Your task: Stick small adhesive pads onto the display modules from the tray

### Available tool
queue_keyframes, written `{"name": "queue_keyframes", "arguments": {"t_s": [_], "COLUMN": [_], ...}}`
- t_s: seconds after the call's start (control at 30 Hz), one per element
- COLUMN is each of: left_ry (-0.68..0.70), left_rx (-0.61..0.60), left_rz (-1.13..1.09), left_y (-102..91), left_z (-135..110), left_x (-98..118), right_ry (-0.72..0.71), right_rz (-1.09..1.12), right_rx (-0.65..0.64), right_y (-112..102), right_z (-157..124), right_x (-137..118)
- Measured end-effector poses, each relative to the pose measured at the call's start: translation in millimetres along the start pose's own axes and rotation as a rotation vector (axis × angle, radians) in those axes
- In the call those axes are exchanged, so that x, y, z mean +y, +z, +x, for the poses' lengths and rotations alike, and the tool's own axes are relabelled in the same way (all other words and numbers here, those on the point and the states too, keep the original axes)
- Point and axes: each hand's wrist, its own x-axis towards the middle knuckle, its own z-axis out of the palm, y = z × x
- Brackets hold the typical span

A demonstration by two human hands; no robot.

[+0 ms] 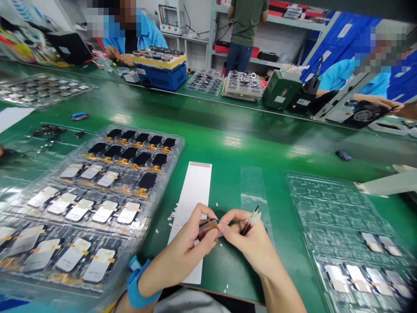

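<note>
My left hand (198, 239) is closed around a small display module (204, 227) with a dark edge and an orange flex strip, held above the bench. Thumb and index finger of my right hand (243, 228) are pinched together at the module's right edge, by the orange strip. A thin dark tool that looks like tweezers (246, 227) is tucked in the right palm, with a pale wrap near its top. Below the hands lies a long white paper strip (192, 191). My fingers hide part of the module.
A clear tray (177, 150) at left holds rows of black-faced and silver-backed modules. Another clear tray (302, 208) at right carries several silver modules. A transparent film strip (252, 182) and white scraps (172, 215) lie nearby. Co-workers, boxes and a fan (363, 114) are across the bench.
</note>
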Motion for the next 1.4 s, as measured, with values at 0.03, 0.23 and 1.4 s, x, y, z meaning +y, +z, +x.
{"name": "queue_keyframes", "arguments": {"t_s": [0.03,0.23,1.4], "left_ry": [-0.001,0.008,0.138], "left_rx": [0.004,0.052,0.355], "left_rz": [0.017,0.079,1.032], "left_y": [0.0,0.9,-13.7], "left_z": [0.6,2.2,17.8], "left_x": [0.6,2.3,-9.0], "right_ry": [-0.002,-0.011,-0.441], "right_rz": [-0.002,-0.013,0.101], "right_rx": [0.002,0.014,0.513], "right_y": [-0.1,1.1,5.9], "right_z": [0.0,2.5,166.6], "right_x": [-0.1,2.3,16.3]}}
